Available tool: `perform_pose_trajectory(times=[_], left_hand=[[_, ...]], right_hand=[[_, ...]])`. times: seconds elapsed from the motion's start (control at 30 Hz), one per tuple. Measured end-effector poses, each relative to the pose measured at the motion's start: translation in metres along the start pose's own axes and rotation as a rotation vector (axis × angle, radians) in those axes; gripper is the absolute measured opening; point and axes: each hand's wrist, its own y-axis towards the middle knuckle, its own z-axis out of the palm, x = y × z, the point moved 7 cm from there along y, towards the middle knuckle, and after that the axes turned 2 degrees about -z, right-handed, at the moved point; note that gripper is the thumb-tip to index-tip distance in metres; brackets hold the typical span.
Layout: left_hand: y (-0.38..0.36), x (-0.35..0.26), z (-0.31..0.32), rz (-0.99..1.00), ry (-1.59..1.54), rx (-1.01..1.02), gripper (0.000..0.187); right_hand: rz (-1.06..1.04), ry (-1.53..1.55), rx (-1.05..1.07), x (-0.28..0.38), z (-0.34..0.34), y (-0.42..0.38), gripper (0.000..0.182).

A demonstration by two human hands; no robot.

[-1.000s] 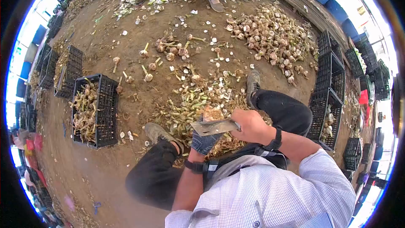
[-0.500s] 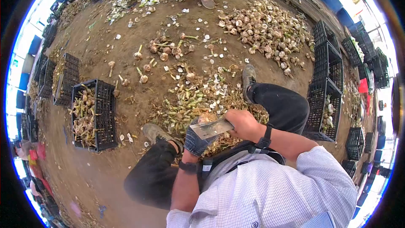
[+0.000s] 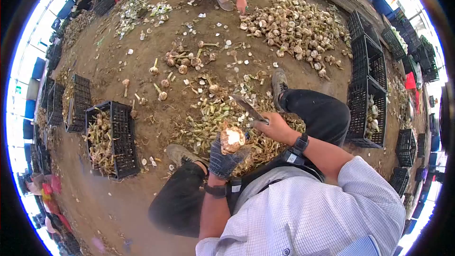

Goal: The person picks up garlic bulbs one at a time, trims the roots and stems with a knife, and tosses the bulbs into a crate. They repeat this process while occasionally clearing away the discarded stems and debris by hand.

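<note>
My left hand (image 3: 224,160), in a dark glove, is closed around a garlic bulb (image 3: 232,139) whose pale cut face shows upward. To its right, my bare right hand (image 3: 275,128) grips the handle of a flat-bladed knife (image 3: 248,107), its blade pointing up and left, apart from the bulb. Cut stems and peel (image 3: 208,118) lie on the ground between my shoes, partly beneath both hands. Loose bulbs with stems (image 3: 182,60) are scattered farther forward.
A large garlic pile (image 3: 298,28) lies forward right. A black crate of garlic (image 3: 124,140) stands at left, and stacked crates (image 3: 367,95) stand at right. Another person's hand (image 3: 241,4) reaches to the pile's edge. More crates line both sides.
The knife has moved off the bulb, forward and right, and its blade has turned upward. The bulb's cut face now shows. The other person's hand has come down to the pile.
</note>
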Motion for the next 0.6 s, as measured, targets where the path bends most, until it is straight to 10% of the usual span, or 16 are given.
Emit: perform_pose_trajectory(times=[0.17,0.3,0.43,0.6], left_hand=[[0.006,0.003,0.018,0.029,0.197,0.079,0.056],[0.003,-0.018,0.018,0.092,-0.038,0.075,0.048],[0.001,0.060,0.014,-0.260,-0.718,-0.039,0.037],[-0.002,0.054,0.006,-0.176,-0.441,0.087,0.047]], right_hand=[[-0.009,0.344,0.127,0.044,0.022,-0.016,0.048],[0.042,0.423,0.121,0.045,0.022,-0.016,0.048],[0.035,0.212,0.089,0.059,0.005,-0.022,0.048],[-0.653,-0.281,-0.060,0.073,0.017,-0.033,0.039]])
